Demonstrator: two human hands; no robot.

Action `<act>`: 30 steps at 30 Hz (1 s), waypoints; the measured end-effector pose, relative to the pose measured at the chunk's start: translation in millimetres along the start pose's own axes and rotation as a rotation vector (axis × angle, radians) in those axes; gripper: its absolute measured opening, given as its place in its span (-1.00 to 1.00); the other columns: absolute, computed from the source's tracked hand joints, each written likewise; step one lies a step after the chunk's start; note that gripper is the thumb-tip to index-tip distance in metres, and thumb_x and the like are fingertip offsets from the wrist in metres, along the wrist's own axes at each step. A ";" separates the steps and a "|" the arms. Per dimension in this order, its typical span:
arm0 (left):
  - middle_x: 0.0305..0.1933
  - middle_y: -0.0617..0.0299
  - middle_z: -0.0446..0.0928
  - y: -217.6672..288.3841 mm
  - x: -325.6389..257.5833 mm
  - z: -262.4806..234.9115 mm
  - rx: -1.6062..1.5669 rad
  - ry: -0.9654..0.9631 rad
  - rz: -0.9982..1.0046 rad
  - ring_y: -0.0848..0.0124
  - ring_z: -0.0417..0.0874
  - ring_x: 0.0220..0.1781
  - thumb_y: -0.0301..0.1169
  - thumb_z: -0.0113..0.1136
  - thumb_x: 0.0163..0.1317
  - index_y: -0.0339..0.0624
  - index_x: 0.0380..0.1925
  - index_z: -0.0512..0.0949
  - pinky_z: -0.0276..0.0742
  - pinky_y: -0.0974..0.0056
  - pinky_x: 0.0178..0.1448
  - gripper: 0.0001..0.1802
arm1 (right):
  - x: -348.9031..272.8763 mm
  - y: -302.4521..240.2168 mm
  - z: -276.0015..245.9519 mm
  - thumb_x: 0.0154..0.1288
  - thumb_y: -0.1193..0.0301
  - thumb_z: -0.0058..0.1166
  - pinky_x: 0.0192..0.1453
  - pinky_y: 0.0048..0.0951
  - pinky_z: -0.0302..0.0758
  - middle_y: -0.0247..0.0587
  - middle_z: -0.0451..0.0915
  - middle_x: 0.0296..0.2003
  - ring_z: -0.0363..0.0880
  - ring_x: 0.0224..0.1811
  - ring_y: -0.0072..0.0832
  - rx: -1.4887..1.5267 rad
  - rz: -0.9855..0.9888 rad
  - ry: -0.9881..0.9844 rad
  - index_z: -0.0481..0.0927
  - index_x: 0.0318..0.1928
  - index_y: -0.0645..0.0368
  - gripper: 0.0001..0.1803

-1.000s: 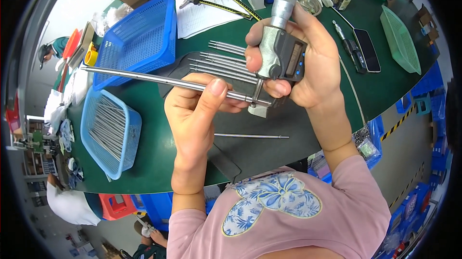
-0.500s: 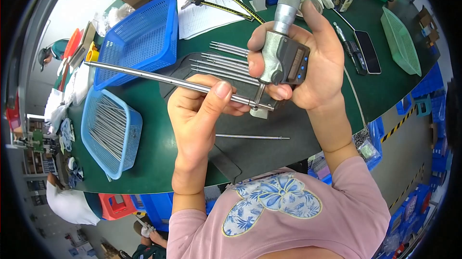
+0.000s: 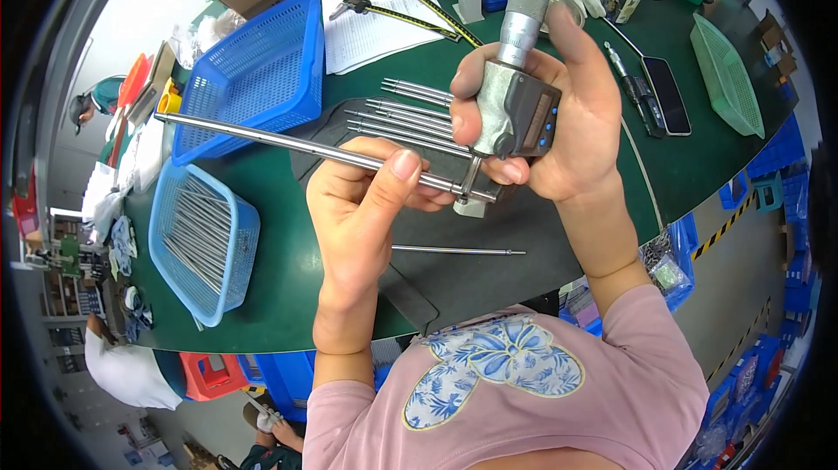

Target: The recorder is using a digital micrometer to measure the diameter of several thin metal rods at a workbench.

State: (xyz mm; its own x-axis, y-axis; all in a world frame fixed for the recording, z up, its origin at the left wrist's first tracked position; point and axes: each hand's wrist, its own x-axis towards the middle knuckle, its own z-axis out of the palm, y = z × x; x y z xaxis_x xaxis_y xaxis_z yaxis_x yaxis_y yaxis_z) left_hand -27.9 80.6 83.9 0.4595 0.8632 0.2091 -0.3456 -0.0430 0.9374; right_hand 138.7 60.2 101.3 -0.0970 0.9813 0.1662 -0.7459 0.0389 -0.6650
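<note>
**Rod end seated in the micrometer frame, its length running off to the left**

The left hand pinches a long, thin, bright steel rod between thumb and curled fingers, closed firmly on it near its right end. The rod's long axis runs almost level across the view, climbing slightly toward the left, where its free end reaches out over the dark blue plastic mesh basket. The short right end passes beyond the thumb and sits in the frame at the bottom of the grey digital micrometer.

The right hand wraps around the micrometer's body, fingers shut on it, the ribbed barrel standing nearly upright, so tool and rod cross at close to a right angle. Whether the measuring faces touch the rod cannot be told.

Both hands are held above the green worktable, thumb tips near each other. Just under them lies a row of similar rods on a dark mat, with a single rod apart on it nearer the body. A light blue basket of rods sits well to the left.
</note>
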 end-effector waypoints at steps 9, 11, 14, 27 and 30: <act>-0.57 0.10 0.44 -2.2 1.5 0.5 -0.008 0.002 0.021 0.37 0.54 -0.58 -0.42 0.04 0.10 -0.37 -0.51 0.37 0.49 0.40 -0.48 -0.81 | -0.6 0.9 0.0 0.15 -0.08 -0.31 -0.83 -0.69 0.30 0.00 0.50 -0.60 0.42 -0.77 -0.51 0.020 -0.013 0.015 0.46 -0.42 0.37 -0.35; -0.58 0.10 0.43 -1.1 0.8 1.8 -0.003 0.005 0.019 0.37 0.53 -0.59 -0.42 0.04 0.10 -0.38 -0.52 0.37 0.49 0.40 -0.48 -0.80 | -0.7 0.8 0.2 0.15 -0.07 -0.31 -0.83 -0.69 0.30 -0.01 0.50 -0.61 0.41 -0.78 -0.52 0.017 -0.014 0.009 0.46 -0.42 0.36 -0.36; -0.57 0.10 0.43 -2.4 1.9 0.6 0.000 0.007 0.024 0.37 0.53 -0.59 -0.42 0.03 0.10 -0.39 -0.52 0.37 0.49 0.40 -0.47 -0.80 | -0.1 1.6 -1.2 0.16 -0.07 -0.32 -0.82 -0.69 0.29 0.00 0.49 -0.61 0.39 -0.79 -0.54 0.010 -0.009 -0.005 0.47 -0.43 0.35 -0.37; -0.55 0.11 0.45 -1.5 0.4 -0.9 -0.005 -0.014 0.028 0.39 0.54 -0.59 -0.39 0.05 0.09 -0.36 -0.51 0.38 0.49 0.42 -0.48 -0.79 | -1.3 0.9 -1.9 0.19 -0.02 -0.43 -0.81 -0.67 0.35 0.07 0.49 -0.55 0.47 -0.70 -0.46 0.057 -0.017 -0.040 0.44 -0.35 0.43 -0.34; -0.55 0.11 0.45 -1.6 -0.1 -1.4 -0.008 -0.010 0.034 0.39 0.54 -0.58 -0.39 0.05 0.09 -0.36 -0.51 0.38 0.48 0.42 -0.48 -0.79 | -1.5 1.5 3.8 0.18 -0.03 -0.41 -0.80 -0.67 0.35 0.06 0.49 -0.57 0.45 -0.74 -0.47 0.070 -0.026 0.003 0.44 -0.36 0.44 -0.33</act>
State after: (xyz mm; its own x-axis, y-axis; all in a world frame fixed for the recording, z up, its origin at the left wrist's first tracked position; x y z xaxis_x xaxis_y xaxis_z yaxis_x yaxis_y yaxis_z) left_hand -28.5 81.2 82.0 0.4556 0.8562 0.2436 -0.3681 -0.0679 0.9273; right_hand 135.2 58.1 102.8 -0.0754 0.9807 0.1803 -0.7925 0.0509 -0.6078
